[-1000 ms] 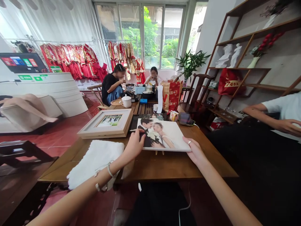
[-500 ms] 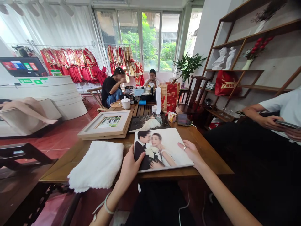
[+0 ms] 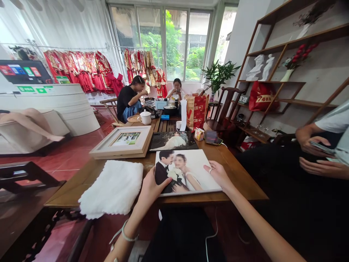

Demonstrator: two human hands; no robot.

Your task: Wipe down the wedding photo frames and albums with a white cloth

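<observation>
Drawn back from the middle of the brown wooden table [image 3: 240, 178] since a second ago, the flat, glossy, rectangular wedding photo print [image 3: 191, 169] with its white background now lies close to the table's near edge, its front border just short of the rim. The left hand [image 3: 151, 187] grips the print's near left corner, thumb pressed on the smooth face and fingers hidden beneath. The right hand [image 3: 218, 174], a ring on one finger, lies with fingers stretched flat along the right side of the print; its thumb is hidden, so I cannot tell whether it pinches the edge or only rests there.

Just left of the print, a soft, nubby white towel [image 3: 113, 187] lies folded, overhanging the near left edge of the table. Behind it sits a pale wooden picture frame [image 3: 124, 141] with broad stepped mouldings, and beside that a dark, glossy unframed photo [image 3: 173, 141], touching the print's far edge. Bare wood shows to the right of the print, up to the near right corner. Past that corner, another person's hands [image 3: 316, 145] hold a phone.
</observation>
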